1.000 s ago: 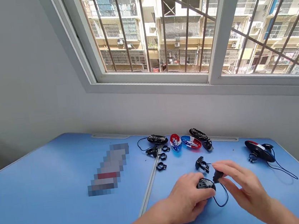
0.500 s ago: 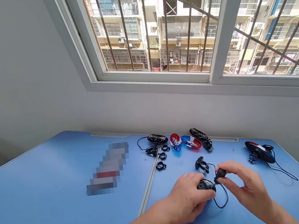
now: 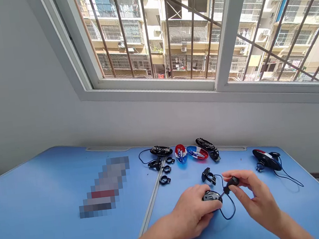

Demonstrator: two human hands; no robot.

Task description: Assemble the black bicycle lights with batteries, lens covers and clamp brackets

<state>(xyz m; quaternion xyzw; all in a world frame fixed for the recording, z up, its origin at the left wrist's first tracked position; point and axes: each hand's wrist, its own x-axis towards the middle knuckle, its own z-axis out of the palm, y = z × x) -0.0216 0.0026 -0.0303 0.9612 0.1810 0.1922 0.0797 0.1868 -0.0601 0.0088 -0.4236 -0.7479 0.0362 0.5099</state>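
My left hand (image 3: 193, 212) is wrapped round a black oval housing (image 3: 211, 196) with a cable, resting on the blue table (image 3: 60, 238). Between thumb and fingertips, my right hand (image 3: 253, 197) pinches the black handle of a short screwdriver (image 3: 232, 182). Its thin shaft slants down left to the right end of the housing. The tip is too small to make out. A thin black cable (image 3: 234, 212) loops from the housing past the screwdriver to a black clamp with a button part (image 3: 209, 176), just behind my hands.
Behind lie a black oval unit (image 3: 161, 151), several black rings (image 3: 165, 180), red-and-blue shells (image 3: 181, 154) (image 3: 198, 152) and another black unit (image 3: 205, 144). An assembled unit with cable (image 3: 267, 159) sits at the right. A pixelated object (image 3: 106, 187) lies left.
The whole view has shifted, so things appear further left. The screwdriver handle has tilted and moved slightly away from the housing, showing more shaft. Both hands keep their holds.
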